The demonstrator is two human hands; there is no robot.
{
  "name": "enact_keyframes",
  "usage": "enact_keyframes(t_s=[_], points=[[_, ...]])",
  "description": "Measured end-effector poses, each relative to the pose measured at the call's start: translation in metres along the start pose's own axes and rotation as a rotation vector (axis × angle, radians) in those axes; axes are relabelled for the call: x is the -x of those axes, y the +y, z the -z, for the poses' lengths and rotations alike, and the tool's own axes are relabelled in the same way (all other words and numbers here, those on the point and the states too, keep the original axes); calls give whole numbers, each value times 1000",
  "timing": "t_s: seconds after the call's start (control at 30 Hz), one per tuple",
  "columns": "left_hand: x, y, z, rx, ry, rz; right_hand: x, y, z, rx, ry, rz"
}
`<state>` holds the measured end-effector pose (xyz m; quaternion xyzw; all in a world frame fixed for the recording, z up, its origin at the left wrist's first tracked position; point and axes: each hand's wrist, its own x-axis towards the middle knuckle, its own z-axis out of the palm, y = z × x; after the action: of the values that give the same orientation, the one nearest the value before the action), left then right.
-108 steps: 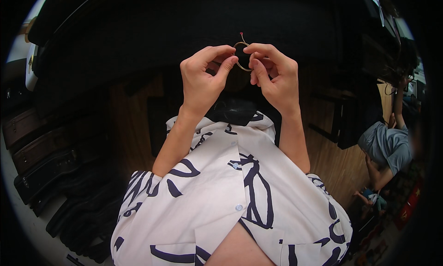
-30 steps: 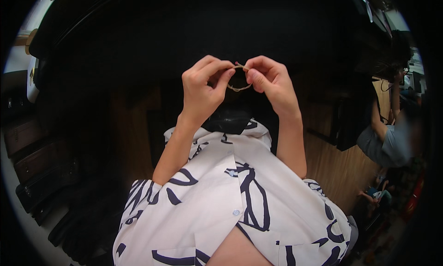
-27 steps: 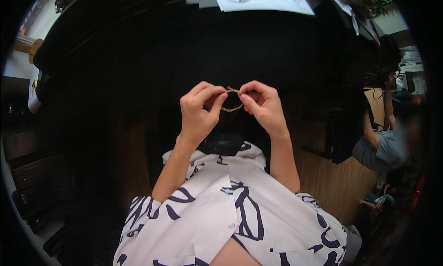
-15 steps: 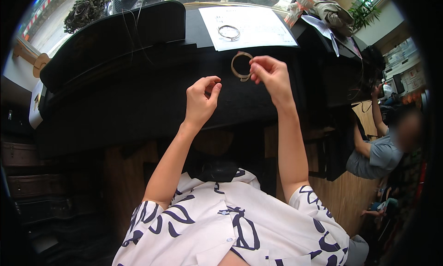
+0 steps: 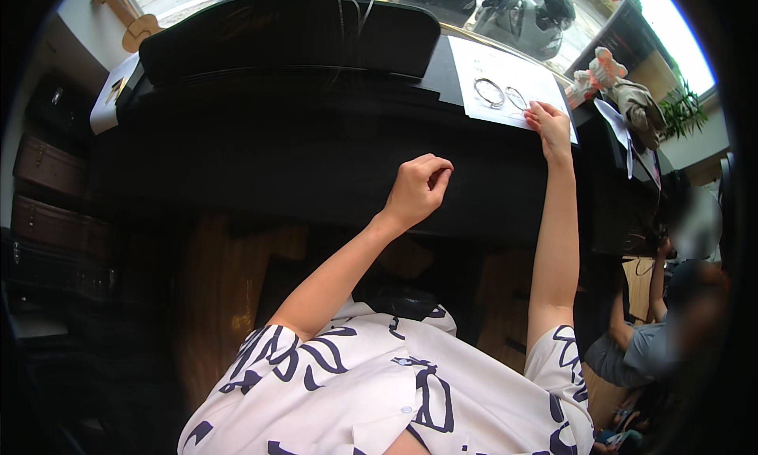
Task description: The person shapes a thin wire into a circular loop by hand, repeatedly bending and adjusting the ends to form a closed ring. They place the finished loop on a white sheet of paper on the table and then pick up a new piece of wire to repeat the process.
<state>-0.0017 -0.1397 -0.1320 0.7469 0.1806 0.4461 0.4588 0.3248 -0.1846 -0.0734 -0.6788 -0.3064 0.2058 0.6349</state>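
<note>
My right hand (image 5: 549, 125) reaches far forward onto a white sheet of paper (image 5: 489, 64) lying on a black top. Its fingertips pinch the near edge of a thin wire ring (image 5: 517, 98) that rests on the sheet. A second, thicker wire ring (image 5: 489, 92) lies just left of it on the same sheet, untouched. My left hand (image 5: 420, 188) hovers lower and to the left over the black surface (image 5: 316, 163). Its fingers are curled against the thumb, and nothing shows in it.
A black raised lid or rest (image 5: 292, 32) stands behind the black top. Brown cases (image 5: 47, 171) are stacked at the left. A small toy figure (image 5: 604, 64) and cloth sit right of the sheet. Another person (image 5: 655, 344) sits at the lower right.
Both hands held the thin wire ring close together. The right hand then carried it forward and set it on the sheet beside the first ring. The left hand let go and stayed back.
</note>
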Motion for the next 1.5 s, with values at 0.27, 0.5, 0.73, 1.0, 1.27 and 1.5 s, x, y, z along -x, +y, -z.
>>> enact_keyframes(t_s=[0.27, 0.5, 0.73, 1.0, 1.27, 1.5], points=[[9, 3, 72, -301, 341, -4, 62, -38, -42, 298, 96, 245], [-18, -27, 160, -785, 540, 15, 170, -30, -180, 213, -427, 273], [-36, -41, 173, -905, 439, -30, 185, -3, -232, 161, -412, 272], [-35, -43, 170, -831, 377, -79, 189, 8, -227, 158, -304, 367], [-35, -37, 170, -695, 268, -157, 170, -1, -244, 244, -108, 438], [-37, -33, 169, -712, 297, -120, 150, -4, -254, 354, -63, 702]])
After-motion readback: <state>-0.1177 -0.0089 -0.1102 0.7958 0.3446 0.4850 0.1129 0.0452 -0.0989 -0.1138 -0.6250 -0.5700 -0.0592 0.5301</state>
